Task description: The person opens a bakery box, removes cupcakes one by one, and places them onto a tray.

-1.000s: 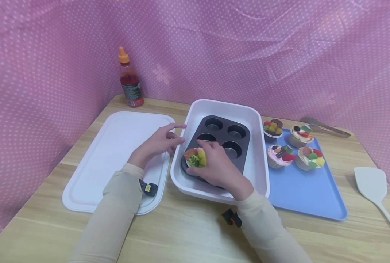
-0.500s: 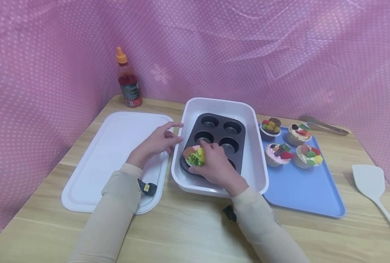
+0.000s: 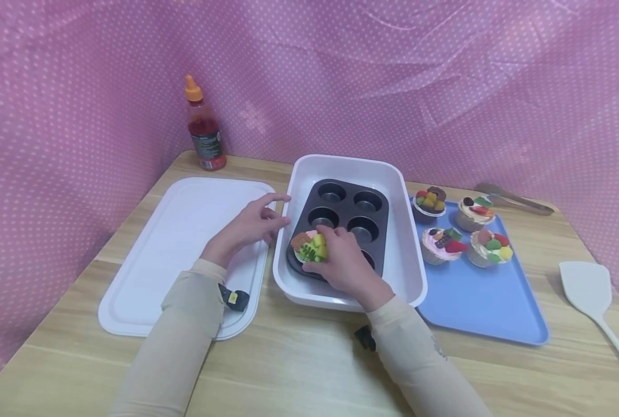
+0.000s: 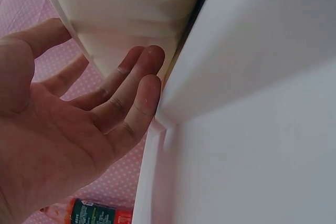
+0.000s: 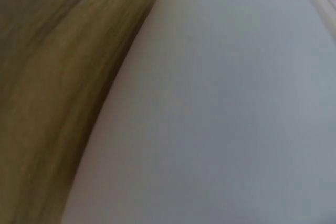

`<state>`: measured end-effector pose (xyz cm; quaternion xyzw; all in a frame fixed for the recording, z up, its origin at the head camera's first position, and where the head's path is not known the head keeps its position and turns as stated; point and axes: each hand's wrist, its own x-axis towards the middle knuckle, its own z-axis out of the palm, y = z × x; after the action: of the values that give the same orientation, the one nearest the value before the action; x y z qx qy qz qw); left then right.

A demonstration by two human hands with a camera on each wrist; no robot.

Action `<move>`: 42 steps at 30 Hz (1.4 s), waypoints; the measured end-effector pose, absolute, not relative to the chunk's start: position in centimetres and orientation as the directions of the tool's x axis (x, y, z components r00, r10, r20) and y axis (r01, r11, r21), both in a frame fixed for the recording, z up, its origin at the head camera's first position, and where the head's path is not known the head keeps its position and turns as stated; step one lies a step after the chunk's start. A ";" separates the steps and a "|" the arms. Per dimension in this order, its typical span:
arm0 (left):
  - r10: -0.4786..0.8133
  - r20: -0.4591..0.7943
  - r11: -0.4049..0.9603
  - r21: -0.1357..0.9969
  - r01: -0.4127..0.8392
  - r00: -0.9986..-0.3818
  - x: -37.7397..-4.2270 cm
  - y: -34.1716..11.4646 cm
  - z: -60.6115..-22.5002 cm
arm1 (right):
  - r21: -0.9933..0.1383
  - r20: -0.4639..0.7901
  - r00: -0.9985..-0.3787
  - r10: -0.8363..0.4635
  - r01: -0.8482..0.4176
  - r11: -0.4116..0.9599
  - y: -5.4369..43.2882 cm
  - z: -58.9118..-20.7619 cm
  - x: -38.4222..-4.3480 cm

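In the head view my right hand [image 3: 344,262] holds a cupcake [image 3: 310,248] with yellow, green and brown toppings between thumb and fingers. The cupcake is at the near-left cup of a dark muffin tin [image 3: 344,209], its lower part hidden. That tin lies inside a white rectangular tub [image 3: 404,263]. My left hand [image 3: 252,225] has loosely spread fingers at the tub's left rim. The left wrist view shows the left hand's fingertips [image 4: 151,90] right at the tub's pale wall [image 4: 126,22]. Only the tub's white side [image 5: 210,103] and wood fill the right wrist view.
A blue tray [image 3: 489,307] on the right bears several decorated cupcakes [image 3: 442,246]. Farther right are a white spatula [image 3: 586,286] and metal tongs [image 3: 515,198]. A white board [image 3: 179,255] lies left of the tub, and a red sauce bottle [image 3: 207,136] stands behind it.
The tub and muffin tin have shifted slightly left and back. My right hand has settled a little with the cupcake; the left hand has hardly moved.
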<state>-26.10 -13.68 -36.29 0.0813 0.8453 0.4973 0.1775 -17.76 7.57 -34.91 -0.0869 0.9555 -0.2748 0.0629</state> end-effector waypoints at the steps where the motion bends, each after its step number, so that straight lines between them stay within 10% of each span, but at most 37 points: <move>1: 0.314 -0.219 0.491 0.870 -0.040 -0.924 -26.1 -13.7 -36.3 | -0.536 -0.073 -0.977 -0.202 -0.133 0.834 7.5 -34.9 -17.7; 42: 0.306 -0.227 0.501 0.864 -0.046 -0.924 -25.9 -13.6 -36.0 | -0.599 -0.055 -0.980 -0.193 -0.122 0.791 7.9 -34.9 -17.7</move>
<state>-25.91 -13.57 -36.01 0.0766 0.8476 0.4937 0.1786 -17.72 7.92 -34.91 -0.0834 0.9446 -0.3123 0.0565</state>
